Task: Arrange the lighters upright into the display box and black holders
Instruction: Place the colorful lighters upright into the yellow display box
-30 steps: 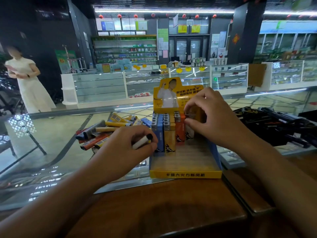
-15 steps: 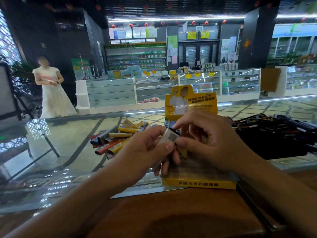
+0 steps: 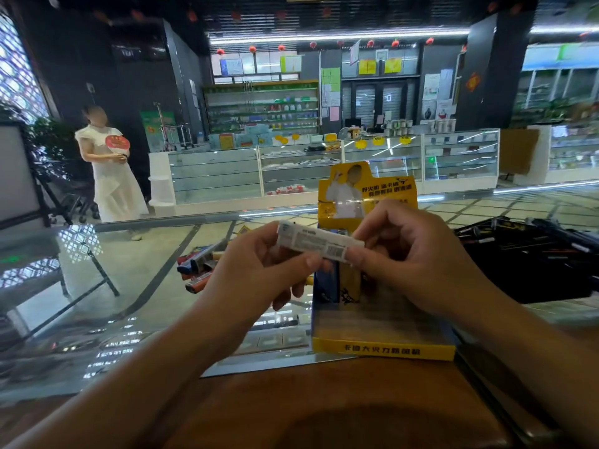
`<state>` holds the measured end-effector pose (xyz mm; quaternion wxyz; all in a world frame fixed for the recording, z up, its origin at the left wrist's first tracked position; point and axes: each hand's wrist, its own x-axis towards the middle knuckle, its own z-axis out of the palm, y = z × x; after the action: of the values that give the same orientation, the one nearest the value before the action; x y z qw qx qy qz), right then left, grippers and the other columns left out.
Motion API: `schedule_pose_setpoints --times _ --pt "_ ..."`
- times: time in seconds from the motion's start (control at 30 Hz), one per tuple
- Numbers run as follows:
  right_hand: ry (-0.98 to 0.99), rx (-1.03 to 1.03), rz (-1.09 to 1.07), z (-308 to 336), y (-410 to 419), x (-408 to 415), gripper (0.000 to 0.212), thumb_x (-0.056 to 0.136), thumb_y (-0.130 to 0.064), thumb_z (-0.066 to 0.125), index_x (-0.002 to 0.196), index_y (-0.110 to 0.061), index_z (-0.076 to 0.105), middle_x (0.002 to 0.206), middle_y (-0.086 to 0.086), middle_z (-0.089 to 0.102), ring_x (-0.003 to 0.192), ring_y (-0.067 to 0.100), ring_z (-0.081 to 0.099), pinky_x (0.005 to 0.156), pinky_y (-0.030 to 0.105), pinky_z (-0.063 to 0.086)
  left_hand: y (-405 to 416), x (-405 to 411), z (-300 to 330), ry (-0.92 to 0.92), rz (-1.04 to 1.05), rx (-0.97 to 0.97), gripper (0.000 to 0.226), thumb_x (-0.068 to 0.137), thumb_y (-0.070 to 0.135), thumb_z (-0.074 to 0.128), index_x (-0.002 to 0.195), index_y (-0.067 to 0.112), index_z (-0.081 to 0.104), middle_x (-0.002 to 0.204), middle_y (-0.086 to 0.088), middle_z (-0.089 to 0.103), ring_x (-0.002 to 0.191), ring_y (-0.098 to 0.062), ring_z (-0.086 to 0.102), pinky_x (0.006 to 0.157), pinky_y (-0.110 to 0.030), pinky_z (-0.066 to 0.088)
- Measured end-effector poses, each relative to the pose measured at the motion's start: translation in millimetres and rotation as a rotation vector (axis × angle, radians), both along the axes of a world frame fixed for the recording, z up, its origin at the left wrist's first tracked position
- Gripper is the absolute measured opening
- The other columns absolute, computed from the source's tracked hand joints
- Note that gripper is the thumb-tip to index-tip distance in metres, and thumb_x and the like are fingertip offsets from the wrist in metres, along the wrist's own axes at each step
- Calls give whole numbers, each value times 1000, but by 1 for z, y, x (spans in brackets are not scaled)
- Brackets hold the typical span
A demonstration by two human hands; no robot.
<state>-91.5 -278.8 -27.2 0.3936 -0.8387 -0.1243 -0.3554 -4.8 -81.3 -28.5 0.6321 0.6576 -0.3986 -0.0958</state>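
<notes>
Shop's glass counter (image 3: 97, 319) bears display box (image 3: 382, 350), seemingly part-filled.

yellow cardboard display box (image 3: 382, 350) on glass-topped bench (image 3: 129, 286) | loose lighter pile (image 3: 197, 270) left | black holders (image 3: 534, 254) right

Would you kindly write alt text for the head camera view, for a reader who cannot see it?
Two hands, the left hand and right hand, hold a white lighter sideways between them above a yellow display box on a glass counter. A few lighters stand upright in the box, loose lighters lie to its left, and black holders sit to its right.
</notes>
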Motion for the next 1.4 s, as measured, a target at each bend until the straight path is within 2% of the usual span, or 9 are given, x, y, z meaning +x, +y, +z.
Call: schedule_pose_setpoints --times 0.1,0.27,0.5,0.7,0.8,1.03,1.2,1.3,1.4 --pt "40 -46 35 0 3 0 25 80 -51 74 83 -30 61 78 -5 67 60 16 61 52 34 53 -1 -1 1 52 -32 -45 18 73 31 66 88 29 76 77 -5 72 55 -12 54 46 -21 43" --pt "74 -96 69 -2 2 2 17 81 -47 67 88 -32 62 82 -10 69 63 16 63 56 36 54 -2 1 -1 25 -41 -1 25 80 31 62 95 13 70 68 -2 66 54 -11 54 46 -20 42" --pt "161 -117 146 1 4 -2 49 89 -33 64 135 -30 48 76 -12 68 67 10 66 58 28 52 -4 -2 -4 -63 -136 141 27 81 34 62 98 14 66 63 -1 63 53 -11 55 49 -19 45" --pt "138 -67 91 3 5 -4 34 91 -27 69 120 -31 52 71 -7 69 64 12 67 55 28 54 -7 1 -11 -240 -23 144 26 80 39 78 99 26 66 80 -3 71 72 -24 68 64 -36 58" --pt "116 -3 45 4 7 -5 38 82 -34 74 110 -32 50 78 0 73 66 18 69 60 40 56 -7 0 -15 -411 51 196 37 72 46 81 102 35 62 87 9 69 69 -8 64 59 -23 50" --pt "119 23 93 3 10 -4 46 71 -43 72 108 -31 48 66 -2 64 54 8 57 50 21 45 -13 -5 -19 -679 112 260 38 74 48 75 105 42 54 90 23 64 81 6 61 65 -7 43" --pt "58 -22 88 7 2 -4 43 80 -39 77 116 -30 56 76 -1 63 62 7 59 57 33 49 -12 -5 -20 -689 30 233 27 86 44 58 112 37 56 91 13 61 79 -14 60 65 -35 52" --pt "26 -75 53 6 -2 -1 28 80 -47 70 101 -31 61 89 -6 63 74 13 62 62 35 53 -14 -5 -17 -680 14 215 25 91 32 55 115 32 62 92 10 65 80 -18 61 68 -42 52" --pt "-34 35 74 11 -4 -3 21 81 -34 75 91 -25 60 83 -1 66 67 16 65 56 37 57 -14 -3 -14 -682 87 152 24 90 39 53 113 41 62 95 12 68 74 -22 64 64 -49 53"
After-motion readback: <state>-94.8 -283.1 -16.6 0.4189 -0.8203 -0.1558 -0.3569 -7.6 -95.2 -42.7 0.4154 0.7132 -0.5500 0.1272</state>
